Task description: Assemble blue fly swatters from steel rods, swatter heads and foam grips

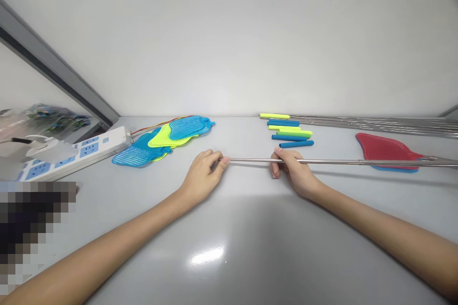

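One metal rod (250, 160) runs roughly parallel to the bench's (243, 238) far edge, the left hand (204, 174) pinching its thin end, the right hand (298, 176) gripping it farther along. Beyond lie six tubes (294, 133), three blue, three yellow-green. Toward the far right corner, one red mesh paddle (388, 147) covers a blue one (397, 169); toward the far left, overlapping paddles (189, 127), uncountable, and one power strip (89, 148).

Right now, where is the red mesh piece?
In the head view, the red mesh piece lies at right, atop a blue piece, partly behind the metal rod.
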`<state>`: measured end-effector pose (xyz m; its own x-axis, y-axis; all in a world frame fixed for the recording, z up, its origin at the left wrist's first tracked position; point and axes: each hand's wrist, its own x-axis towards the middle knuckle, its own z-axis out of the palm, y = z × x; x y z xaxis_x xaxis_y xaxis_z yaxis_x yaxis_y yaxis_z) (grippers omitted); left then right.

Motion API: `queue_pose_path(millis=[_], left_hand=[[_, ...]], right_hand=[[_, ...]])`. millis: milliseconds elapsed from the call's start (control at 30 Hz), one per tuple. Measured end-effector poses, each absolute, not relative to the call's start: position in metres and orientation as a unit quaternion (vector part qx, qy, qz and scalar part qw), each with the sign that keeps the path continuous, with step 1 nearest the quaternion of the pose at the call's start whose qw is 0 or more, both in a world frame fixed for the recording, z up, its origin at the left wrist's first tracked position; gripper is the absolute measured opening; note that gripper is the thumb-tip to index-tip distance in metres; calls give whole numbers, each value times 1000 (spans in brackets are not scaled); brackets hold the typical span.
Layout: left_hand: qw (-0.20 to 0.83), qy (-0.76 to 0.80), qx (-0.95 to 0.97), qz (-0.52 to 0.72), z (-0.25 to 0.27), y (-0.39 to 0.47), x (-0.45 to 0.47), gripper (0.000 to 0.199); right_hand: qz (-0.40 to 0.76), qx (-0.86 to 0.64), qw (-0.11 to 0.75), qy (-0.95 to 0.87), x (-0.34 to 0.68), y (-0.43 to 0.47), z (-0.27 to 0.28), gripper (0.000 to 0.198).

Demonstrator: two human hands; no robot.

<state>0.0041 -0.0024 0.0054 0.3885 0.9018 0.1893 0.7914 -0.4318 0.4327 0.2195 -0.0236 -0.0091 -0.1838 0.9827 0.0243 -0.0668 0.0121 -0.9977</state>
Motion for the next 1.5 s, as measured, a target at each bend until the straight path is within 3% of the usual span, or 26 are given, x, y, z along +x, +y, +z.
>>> queue_pose_path(millis=[700, 1500], left_hand=[[146, 516, 819, 204, 6, -3, 5, 41], [174, 481, 835, 205, 4, -5, 4, 36]], right_hand=[[545, -431, 469, -545, 220, -25, -10, 44], [555, -431, 474, -531, 220, -24, -10, 44]])
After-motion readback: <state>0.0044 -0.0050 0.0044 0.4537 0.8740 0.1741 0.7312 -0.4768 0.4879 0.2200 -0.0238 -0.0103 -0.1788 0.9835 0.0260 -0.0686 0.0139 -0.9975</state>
